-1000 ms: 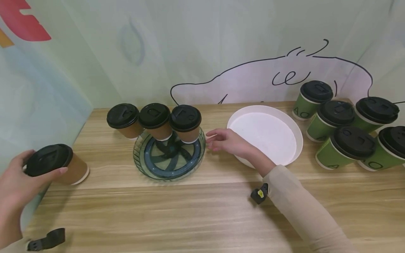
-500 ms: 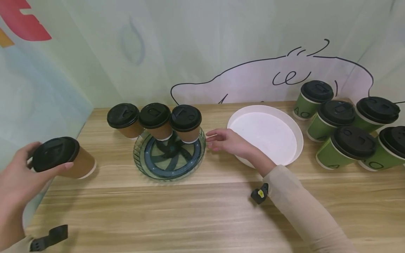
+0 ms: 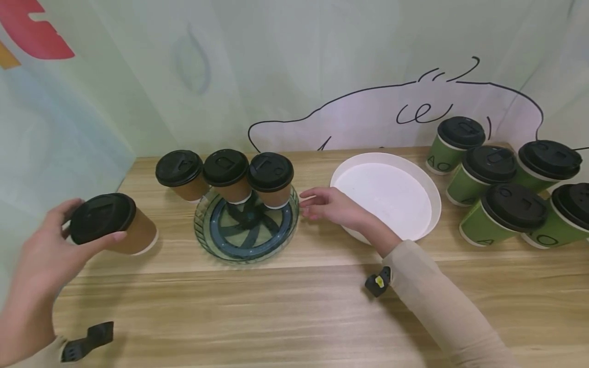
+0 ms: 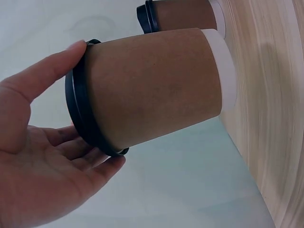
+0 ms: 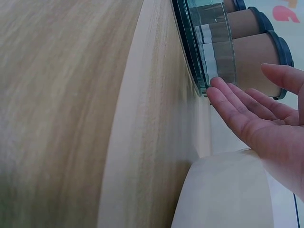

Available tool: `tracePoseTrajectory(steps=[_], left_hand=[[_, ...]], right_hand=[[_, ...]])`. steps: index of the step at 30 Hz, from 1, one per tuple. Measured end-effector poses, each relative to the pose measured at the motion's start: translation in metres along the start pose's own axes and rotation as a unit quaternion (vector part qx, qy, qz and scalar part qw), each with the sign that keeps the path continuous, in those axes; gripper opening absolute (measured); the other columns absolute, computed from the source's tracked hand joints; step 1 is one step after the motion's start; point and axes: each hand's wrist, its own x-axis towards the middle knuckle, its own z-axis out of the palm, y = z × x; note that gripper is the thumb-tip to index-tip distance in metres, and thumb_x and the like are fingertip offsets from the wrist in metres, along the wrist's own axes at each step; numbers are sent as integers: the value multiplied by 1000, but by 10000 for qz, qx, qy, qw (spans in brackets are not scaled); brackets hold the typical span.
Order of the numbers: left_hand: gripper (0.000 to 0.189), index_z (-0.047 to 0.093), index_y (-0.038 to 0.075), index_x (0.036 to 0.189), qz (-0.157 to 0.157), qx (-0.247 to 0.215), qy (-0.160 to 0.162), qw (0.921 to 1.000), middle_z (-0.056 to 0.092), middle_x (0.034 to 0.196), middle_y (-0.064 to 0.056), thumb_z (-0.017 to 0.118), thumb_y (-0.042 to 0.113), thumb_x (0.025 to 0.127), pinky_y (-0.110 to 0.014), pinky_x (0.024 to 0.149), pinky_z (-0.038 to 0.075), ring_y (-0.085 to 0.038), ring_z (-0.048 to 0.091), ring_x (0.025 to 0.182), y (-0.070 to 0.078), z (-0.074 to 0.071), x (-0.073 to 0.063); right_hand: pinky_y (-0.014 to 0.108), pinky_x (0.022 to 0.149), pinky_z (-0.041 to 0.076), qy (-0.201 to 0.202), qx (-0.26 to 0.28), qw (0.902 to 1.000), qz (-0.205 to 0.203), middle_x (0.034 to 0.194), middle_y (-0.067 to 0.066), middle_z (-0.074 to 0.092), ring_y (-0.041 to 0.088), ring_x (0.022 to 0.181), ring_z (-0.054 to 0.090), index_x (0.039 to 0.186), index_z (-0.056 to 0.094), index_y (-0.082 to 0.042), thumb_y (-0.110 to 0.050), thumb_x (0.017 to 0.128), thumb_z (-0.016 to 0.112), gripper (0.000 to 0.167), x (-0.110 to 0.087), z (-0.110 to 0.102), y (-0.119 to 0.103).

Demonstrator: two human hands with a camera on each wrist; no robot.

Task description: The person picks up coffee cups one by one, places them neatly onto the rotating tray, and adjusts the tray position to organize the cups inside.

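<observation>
My left hand (image 3: 62, 245) holds a brown paper coffee cup (image 3: 138, 232) by its black lid (image 3: 103, 217), thumb on one side and fingers on the other. In the left wrist view the cup (image 4: 156, 88) is tilted, its white base toward the wooden table (image 4: 266, 95). My right hand (image 3: 329, 207) has its fingers extended beside the rim of a clear green round tray (image 3: 246, 253); the right wrist view shows the fingertips right at the tray's wall (image 5: 209, 42). Two brown cups (image 3: 232, 191) (image 3: 276, 197) with black lids stand in the tray's back part.
Another brown cup (image 3: 188, 190) stands on the table just left of the tray. A white round tray (image 3: 386, 197) lies right of my right hand. Several green cups (image 3: 483, 220) with black lids cluster at the far right. A printed backdrop (image 3: 285, 76) rises behind the table.
My left hand has carried the brown cup to the right and slightly away from me, toward the green tray. The right hand and the other cups have stayed in place.
</observation>
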Motion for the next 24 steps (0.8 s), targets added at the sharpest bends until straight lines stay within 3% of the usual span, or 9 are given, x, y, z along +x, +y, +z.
tracePoseTrajectory(steps=[14,24], left_hand=[[98,3,4,146,363,-30,-186,9992,5,147,-28,65,43,82,-70,81,26,-57,16,123,9,7,0],[97,4,3,146,425,-11,-254,9988,9,146,-30,65,43,82,-70,80,27,-58,17,122,14,9,-1]], right_hand=[[36,86,49,-14,16,10000,-39,122,25,53,28,103,58,129,43,7,3,88,52,43,0,0,1],[36,85,49,-15,9,10000,25,122,24,53,26,102,59,130,43,6,2,87,52,43,2,-1,2]])
